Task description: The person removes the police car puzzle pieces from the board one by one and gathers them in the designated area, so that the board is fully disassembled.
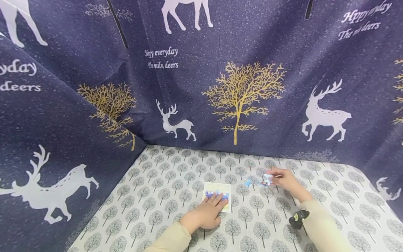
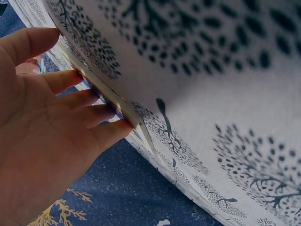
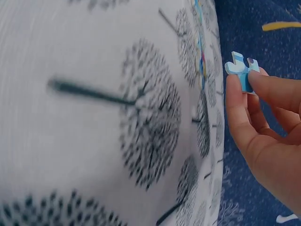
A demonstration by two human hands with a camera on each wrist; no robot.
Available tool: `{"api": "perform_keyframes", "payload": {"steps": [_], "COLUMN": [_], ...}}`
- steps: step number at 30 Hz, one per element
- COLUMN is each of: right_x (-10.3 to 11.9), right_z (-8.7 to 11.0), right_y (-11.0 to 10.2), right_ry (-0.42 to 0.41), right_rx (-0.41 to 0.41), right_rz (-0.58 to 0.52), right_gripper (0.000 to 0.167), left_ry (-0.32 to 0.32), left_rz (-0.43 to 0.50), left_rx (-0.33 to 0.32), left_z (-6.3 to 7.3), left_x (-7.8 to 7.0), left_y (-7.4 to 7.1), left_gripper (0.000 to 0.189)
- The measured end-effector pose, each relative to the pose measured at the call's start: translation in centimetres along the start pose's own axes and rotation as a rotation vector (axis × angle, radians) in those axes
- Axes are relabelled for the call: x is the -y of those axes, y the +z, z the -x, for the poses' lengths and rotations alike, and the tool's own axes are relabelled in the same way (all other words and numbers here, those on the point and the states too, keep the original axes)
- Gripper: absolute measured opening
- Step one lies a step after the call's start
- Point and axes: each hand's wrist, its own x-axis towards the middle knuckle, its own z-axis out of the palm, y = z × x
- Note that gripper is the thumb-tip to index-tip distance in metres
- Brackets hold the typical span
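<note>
Facing me and to my left hangs a creased navy fabric backdrop (image 1: 195, 82) printed with white deer (image 1: 329, 117), golden trees (image 1: 238, 112) and white lettering (image 1: 162, 52); below spreads my pale bench cloth (image 1: 163, 210), patterned with dark trees.

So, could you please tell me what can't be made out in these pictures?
Tray, head view: its picture is partly covered by the left hand.
Loose pieces, head view: too small to count.
Held piece, right wrist view: partly hidden by the right hand.
Sleeves, head view: cut off by the bottom edge.

Free tablecloth (image 1: 238, 196) between puzzle tray (image 1: 216, 186) and pieces (image 1: 248, 183)
</note>
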Motion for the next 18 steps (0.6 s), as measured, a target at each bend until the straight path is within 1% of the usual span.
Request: {"api": "perform_keyframes", "payload": {"steps": [5,9,12,14,18], "right_x": [-0.7,-1.5,-2.1,-2.4,-2.5], "right_z": [0.6,0.8,0.8,0.9,1.0], "right_y": [-0.7,-1.1,-1.4,-1.5,-1.5], "right_ry": [0.02,0.049,0.069,0.067,0.086], "right_rx": [-0.005,-0.025,-0.034,-0.031,-0.032], "right_rz": [0.033,0.034,0.001,-0.011,0.011], "right_gripper": [0.033,0.031,0.03,0.03,0.031], "left_ry": [0.001,0.011,0.015,0.014,0.011], "left_rz": [0.0,-0.016,-0.021,-0.019,-0.012], "left_rx": [-0.007,-0.018,-0.022,-0.023,-0.017], "left_z": [0.0,0.0,0.0,-0.1,-0.1], "left_x": [0.0,0.1,0.2,0.2,0.2], "left_y": [0.0,0.2,0.3,0.3,0.3], "left_gripper": [0.067,0.066,0.066,0.066,0.066]}}
